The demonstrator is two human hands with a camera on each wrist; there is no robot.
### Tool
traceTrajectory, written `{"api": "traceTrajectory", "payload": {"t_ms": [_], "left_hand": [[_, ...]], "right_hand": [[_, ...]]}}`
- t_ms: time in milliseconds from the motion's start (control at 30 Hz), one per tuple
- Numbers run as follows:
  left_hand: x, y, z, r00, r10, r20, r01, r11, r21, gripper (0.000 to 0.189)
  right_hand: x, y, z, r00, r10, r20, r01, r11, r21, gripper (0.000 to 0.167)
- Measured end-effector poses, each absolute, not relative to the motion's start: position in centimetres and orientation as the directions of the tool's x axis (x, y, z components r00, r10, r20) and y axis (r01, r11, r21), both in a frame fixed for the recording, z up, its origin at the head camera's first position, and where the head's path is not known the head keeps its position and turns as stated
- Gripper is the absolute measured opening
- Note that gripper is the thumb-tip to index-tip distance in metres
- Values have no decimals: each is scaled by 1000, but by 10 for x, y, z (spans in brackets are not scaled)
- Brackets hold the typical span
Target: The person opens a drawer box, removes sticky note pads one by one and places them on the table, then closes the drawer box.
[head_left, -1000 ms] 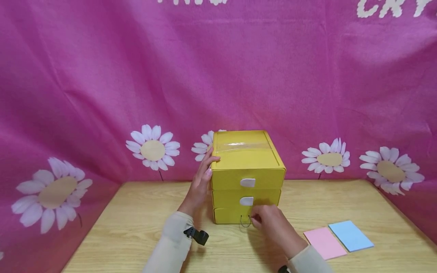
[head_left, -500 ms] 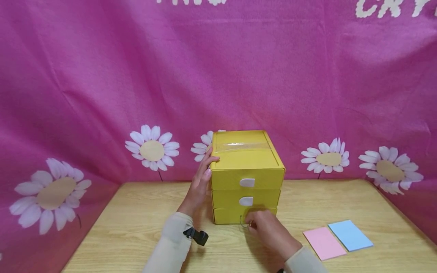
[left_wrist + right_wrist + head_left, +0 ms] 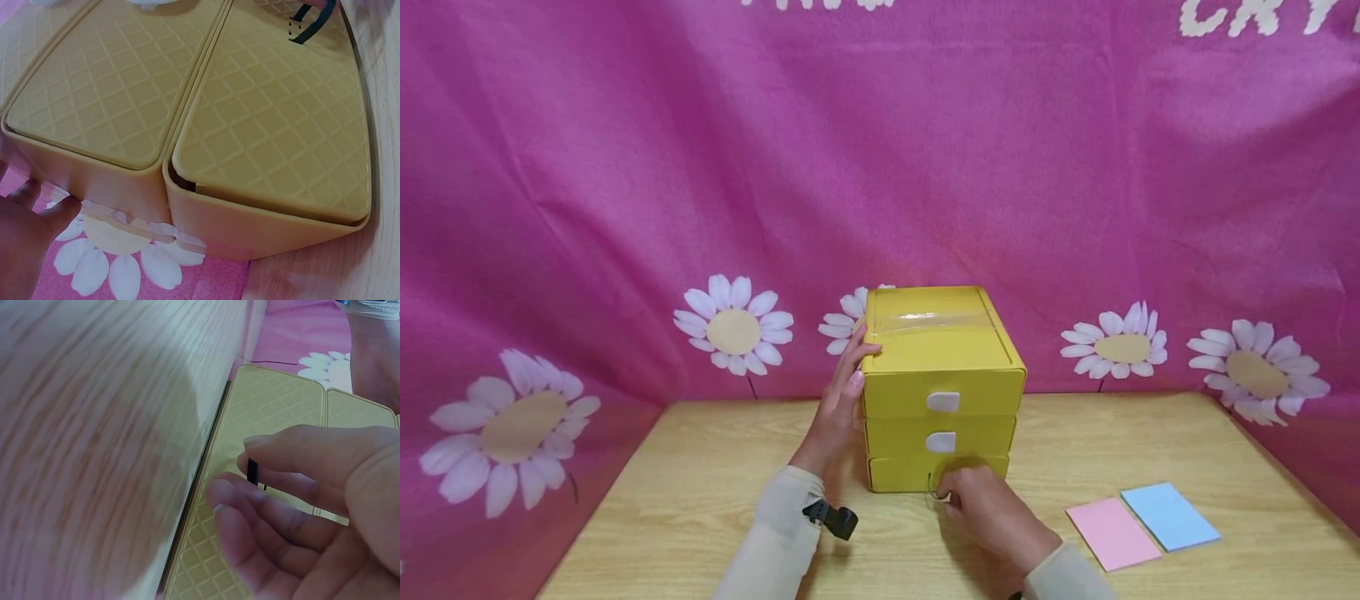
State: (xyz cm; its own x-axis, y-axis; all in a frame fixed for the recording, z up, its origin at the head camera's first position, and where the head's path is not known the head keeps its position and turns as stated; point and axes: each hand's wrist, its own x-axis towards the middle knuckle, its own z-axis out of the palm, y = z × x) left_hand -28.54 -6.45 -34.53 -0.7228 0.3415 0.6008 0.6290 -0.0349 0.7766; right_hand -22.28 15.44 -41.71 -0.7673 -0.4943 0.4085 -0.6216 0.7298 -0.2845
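At the near face of a yellow drawer chest (image 3: 946, 350), a person's right hand (image 3: 988, 504) pinches the black loop (image 3: 252, 470) on the bottom drawer (image 3: 895, 476), fingers curled round it. A second ago the same hand sits at the loop's right end, leaving most of its curve in view; now it has slid left across it, and only the left end shows from above. Over the same second the left hand (image 3: 838, 404) holds its place, fingers extended along the chest's left side and a fingertip over the top edge, as if to brace it.

The shift puts the loop within the right hand's grasp, which looks like the hold the drawer work calls for. The drawer itself shows no clear travel: its front sits below the two drawers above, each with a white tab. From the left wrist, a narrow dark gap runs along the front's left edge, though whether it marks any movement is impossible to tell.

The chest stands upright, mid-surface (image 3: 715, 492), before a magenta cloth (image 3: 925, 150) printed with daisies. To its near right lie a pink pad (image 3: 1112, 534) and a blue pad (image 3: 1170, 517), side by side and untouched.
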Motion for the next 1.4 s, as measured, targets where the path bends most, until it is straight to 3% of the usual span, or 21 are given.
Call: {"api": "traceTrajectory", "payload": {"t_ms": [300,633,1400], "left_hand": [[-285,-65,-344,-728,342,594,622,-35,782,43],[-286,-65,-345,-728,342,594,620,-41,783,43],[-287,-65,-346,-703,334,628,659,-25,751,41]], "right_hand": [[-224,153,-415,-778,-437,451,-586,762,-274,29],[-224,152,-413,-789,-415,453,-569,771,-286,27],[-222,151,-410,-744,-440,503,-608,758,-237,32]]}}
